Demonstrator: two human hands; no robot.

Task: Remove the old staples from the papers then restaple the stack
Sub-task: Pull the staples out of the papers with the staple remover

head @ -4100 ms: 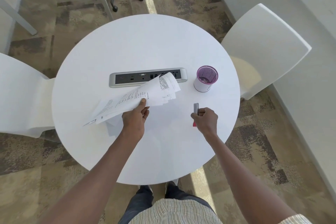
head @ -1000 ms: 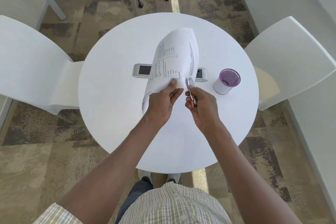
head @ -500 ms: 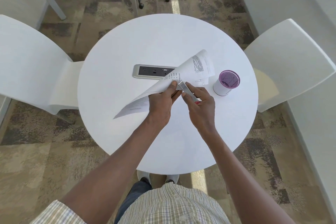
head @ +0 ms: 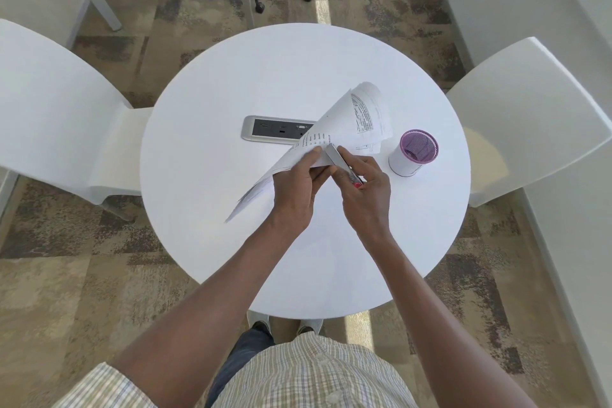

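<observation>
round white table, mid | left hand pinches papers | right hand grips staple remover | risk: loose sheets tear at corner

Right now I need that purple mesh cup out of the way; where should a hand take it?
Grip the purple mesh cup around its white lower wall, coming from its right side. It stands upright and round, so fingers can wrap it; the papers and both hands crowd its left, and the table beside it looks free.
</observation>
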